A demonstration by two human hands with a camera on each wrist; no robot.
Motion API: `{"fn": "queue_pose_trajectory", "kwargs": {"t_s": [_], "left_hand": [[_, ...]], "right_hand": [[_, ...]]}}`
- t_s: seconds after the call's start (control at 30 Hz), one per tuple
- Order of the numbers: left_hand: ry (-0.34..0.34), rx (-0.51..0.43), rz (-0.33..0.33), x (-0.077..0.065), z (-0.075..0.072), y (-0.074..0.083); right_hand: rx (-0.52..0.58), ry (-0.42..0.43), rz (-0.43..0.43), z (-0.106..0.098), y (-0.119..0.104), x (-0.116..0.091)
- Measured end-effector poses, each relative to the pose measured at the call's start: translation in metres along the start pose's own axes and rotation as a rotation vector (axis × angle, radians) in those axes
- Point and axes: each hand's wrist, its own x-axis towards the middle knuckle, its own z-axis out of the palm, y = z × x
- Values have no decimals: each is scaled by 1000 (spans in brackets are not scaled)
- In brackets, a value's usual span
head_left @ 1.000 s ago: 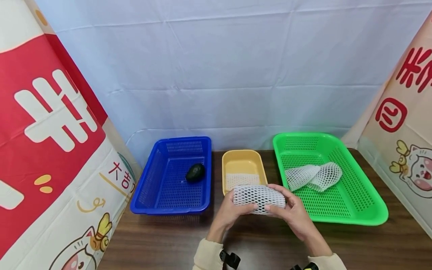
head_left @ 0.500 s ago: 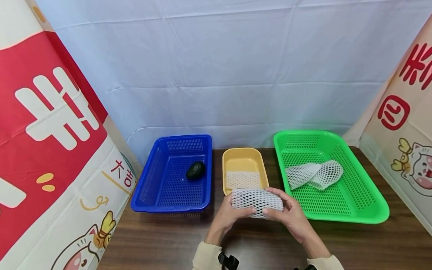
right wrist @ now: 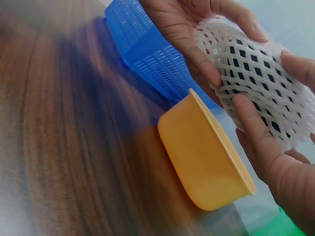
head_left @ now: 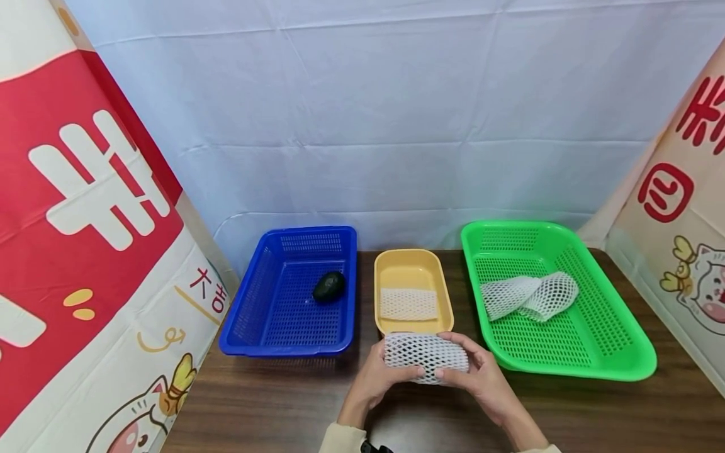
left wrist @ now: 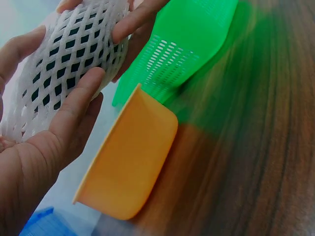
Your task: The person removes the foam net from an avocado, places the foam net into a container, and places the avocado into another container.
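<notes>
Both hands hold a white foam net sleeve [head_left: 426, 357] in front of the yellow tray, low over the table. Through its mesh a dark, rounded thing shows in the wrist views. My left hand [head_left: 370, 377] grips the sleeve's left end, and my right hand [head_left: 481, 377] grips the right end. The thumbs lie along the near side, with the other fingers around the far side. Another flat foam net [head_left: 408, 304] lies in the yellow tray [head_left: 409, 257]. A dark green avocado [head_left: 328, 286] rests in the blue basket [head_left: 286, 349].
At the right stands a green basket [head_left: 589, 365], holding two white foam nets [head_left: 546, 296] that overlap. The yellow tray sits between the two baskets on the brown wooden table [head_left: 272, 402]. A pale cloth [head_left: 362, 126] hangs behind, with printed cloths at both sides.
Both hands have drawn the foam net sleeve toward the body and slightly left, uncovering more of the yellow tray's near end. Their grip looks the same.
</notes>
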Motion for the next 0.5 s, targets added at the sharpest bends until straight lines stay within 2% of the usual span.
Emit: {"fn": "queue_pose_trajectory", "kwargs": {"t_s": [0.37,0.5], "left_hand": [[21,-28,-39,-12,-5,-13],[35,3,-35,-16,-7,-19]], "right_hand": [[39,13,91,4,15,-5],[57,7,107,5,20,-6]]}}
